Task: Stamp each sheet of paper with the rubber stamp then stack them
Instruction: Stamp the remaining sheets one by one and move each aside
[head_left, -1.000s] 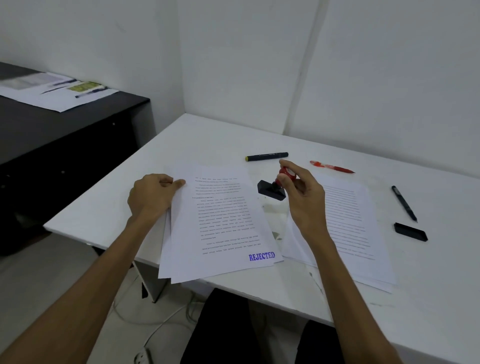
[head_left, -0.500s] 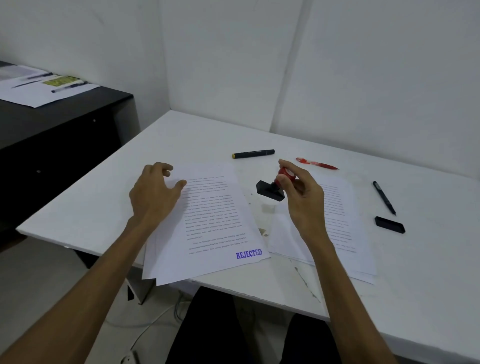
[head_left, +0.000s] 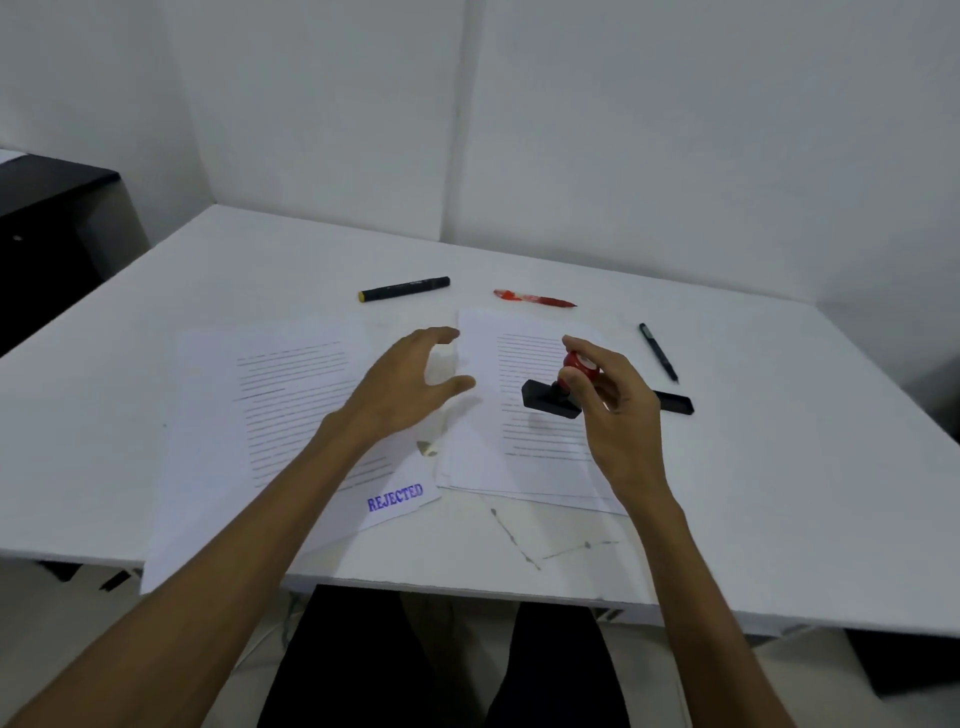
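On the white table (head_left: 753, 467) two lots of printed paper lie side by side. At the left is the stamped stack (head_left: 270, 415), its top sheet bearing a blue "REJECTED" mark (head_left: 395, 498) at the near right corner; the stack's near left corner hangs over the table's front edge. At the right is the unstamped pile (head_left: 524, 467), several sheets slightly fanned at the near edge, with lines of text on the top one.

The right hand (head_left: 613, 415) is raised over the unstamped pile and holds the stamp (head_left: 558, 392): thumb and fingers (head_left: 589, 348) pinch its red knob, and the black base hangs below, tilted, above the middle of the top sheet. Whether the base touches the paper cannot be told; a faint shadow lies on the sheet just beneath it.

The left hand (head_left: 405, 387) reaches across between the two lots, fingers spread and gently curved, thumb apart, holding nothing. Its fingertips are near the far left corner of the unstamped pile; contact with the sheet cannot be made out.

Beyond the papers lie a black marker (head_left: 404, 289) with a yellow end and a red pen (head_left: 535, 298). Right of the pile is a black pen (head_left: 658, 352), and just nearer a flat black ink pad (head_left: 675, 402), partly hidden by the right hand. A dark desk (head_left: 47, 218) stands at far left.
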